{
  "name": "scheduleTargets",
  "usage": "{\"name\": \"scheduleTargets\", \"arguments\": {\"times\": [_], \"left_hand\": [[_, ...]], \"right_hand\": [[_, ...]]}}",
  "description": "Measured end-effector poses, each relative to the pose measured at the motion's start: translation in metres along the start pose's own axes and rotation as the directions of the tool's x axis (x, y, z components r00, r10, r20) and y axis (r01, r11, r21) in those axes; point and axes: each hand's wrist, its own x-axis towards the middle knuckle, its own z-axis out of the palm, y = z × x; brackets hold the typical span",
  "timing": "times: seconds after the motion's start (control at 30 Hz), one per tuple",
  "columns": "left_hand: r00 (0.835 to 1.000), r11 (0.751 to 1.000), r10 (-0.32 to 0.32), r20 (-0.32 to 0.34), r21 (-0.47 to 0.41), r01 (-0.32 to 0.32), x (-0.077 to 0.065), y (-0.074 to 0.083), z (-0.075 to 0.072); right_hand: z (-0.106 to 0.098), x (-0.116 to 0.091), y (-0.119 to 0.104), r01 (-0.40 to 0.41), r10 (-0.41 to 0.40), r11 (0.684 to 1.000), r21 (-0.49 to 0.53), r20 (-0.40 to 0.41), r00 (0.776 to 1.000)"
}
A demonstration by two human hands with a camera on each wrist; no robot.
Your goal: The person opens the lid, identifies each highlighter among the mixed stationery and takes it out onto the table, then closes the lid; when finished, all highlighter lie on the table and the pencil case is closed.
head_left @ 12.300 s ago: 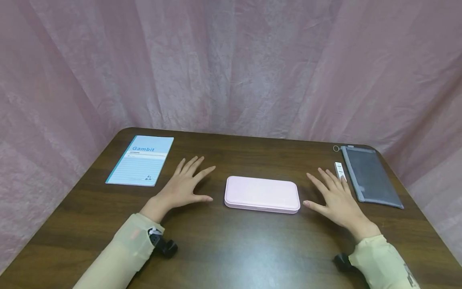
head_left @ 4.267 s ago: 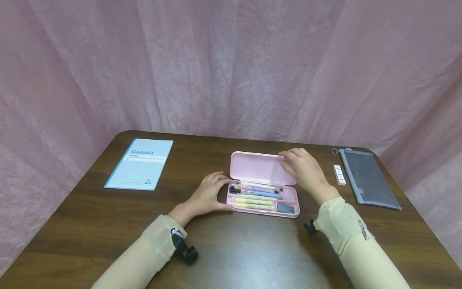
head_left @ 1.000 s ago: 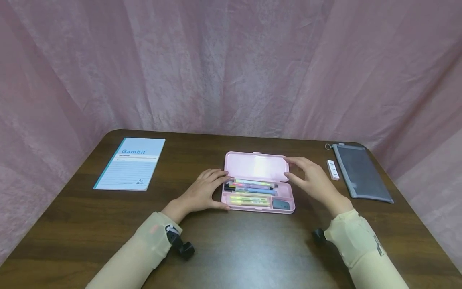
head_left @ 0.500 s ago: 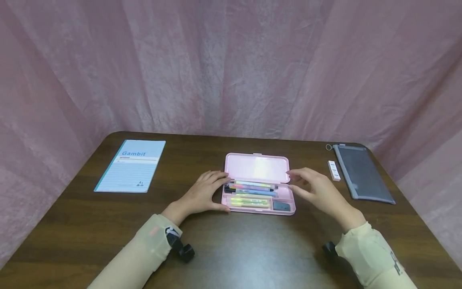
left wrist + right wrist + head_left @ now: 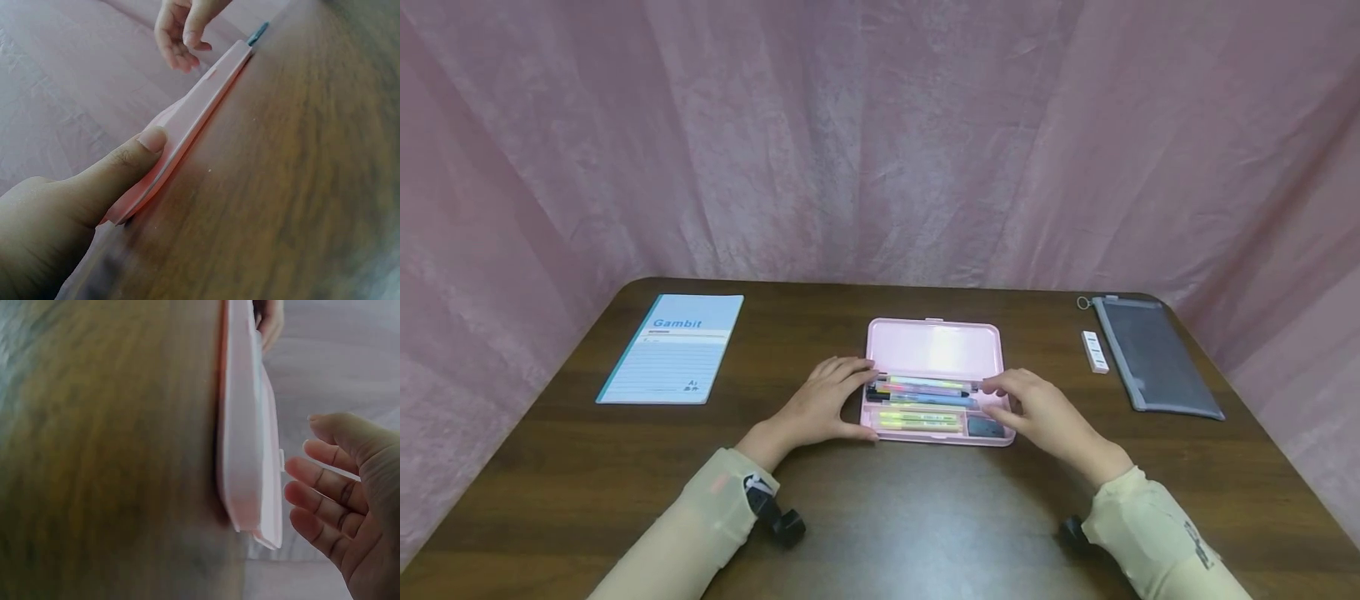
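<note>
The pink pencil case [image 5: 936, 440] lies open on the tabletop [image 5: 880, 525], its lid [image 5: 932, 348] folded back on the far side. The left hand [image 5: 820, 407] holds the case's left end, thumb against the front wall. The right hand [image 5: 1045, 412] hovers at the right end, fingers loosely bent, gripping nothing. Several pens [image 5: 925, 388] lie in the rear compartment; yellow pens [image 5: 919, 419] and a dark grey block [image 5: 985, 427] occupy 2 front compartments. A notebook [image 5: 672, 350] sits well left, a zip pouch [image 5: 1157, 354] right.
</note>
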Motion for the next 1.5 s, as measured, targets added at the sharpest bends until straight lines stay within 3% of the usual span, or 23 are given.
{"name": "scheduleTargets", "arguments": {"times": [0.3, 0.73, 1.2, 1.5], "left_hand": [[1.000, 1.000, -0.011, 0.011, 0.001, 0.011, 0.001, 0.001, -0.002], [1.000, 1.000, 0.007, -0.007, 0.003, -0.007, -0.001, 0.001, 0.000], [1.000, 1.000, -0.014, 0.008, 0.001, 0.014, 0.000, 0.001, 0.002], [1.000, 1.000, -0.022, 0.010, -0.005, 0.022, -0.001, 0.000, 0.002]], "right_hand": [[0.009, 0.007, -0.002, -0.039, 0.038, 0.999, 0.013, 0.029, 0.999], [0.019, 0.020, -0.002, -0.016, 0.022, 0.998, -0.060, 0.097, 0.995], [0.019, 0.018, -0.005, 0.016, -0.013, 0.999, -0.049, 0.055, 0.998], [0.011, 0.016, -0.008, -0.004, 0.005, 0.998, -0.055, 0.032, 0.999]]}}
